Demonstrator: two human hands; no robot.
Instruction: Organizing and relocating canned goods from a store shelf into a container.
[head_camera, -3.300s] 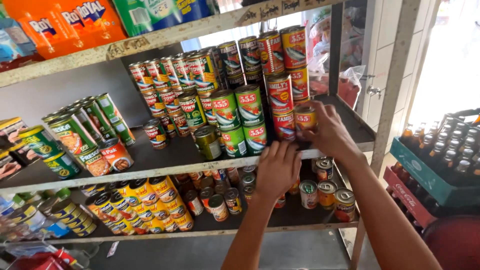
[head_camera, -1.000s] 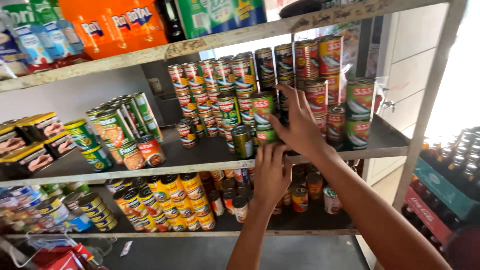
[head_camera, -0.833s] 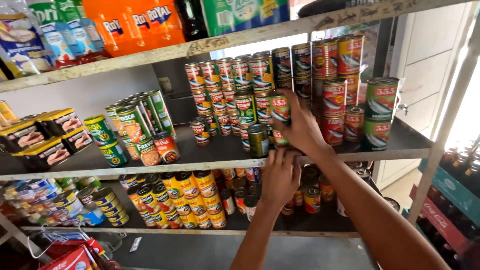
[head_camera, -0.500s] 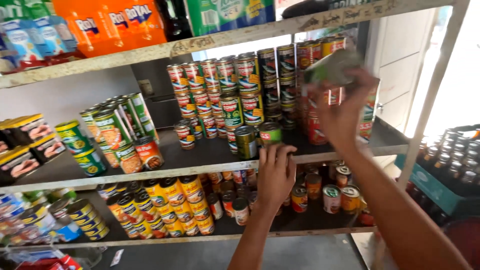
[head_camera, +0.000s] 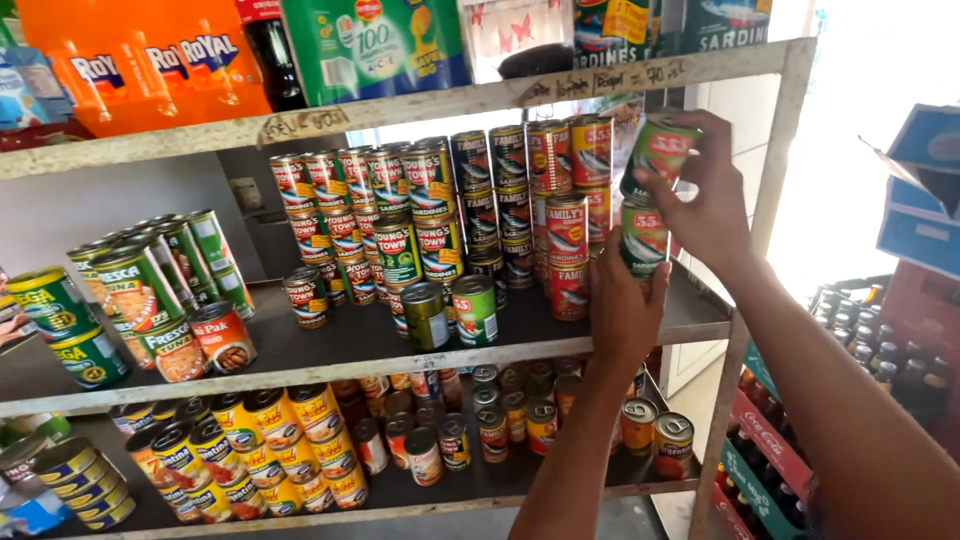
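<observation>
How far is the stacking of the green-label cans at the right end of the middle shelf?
Done: the red and dark cans stand stacked in columns. In hand: the right hand sets the upper green-label can on the lower green-label can, which the left hand steadies. Left: two loose cans stand at the front of the middle shelf.

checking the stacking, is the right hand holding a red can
No, the right hand grips a green-labelled can, held tilted just above another green can that the left hand steadies.
</observation>
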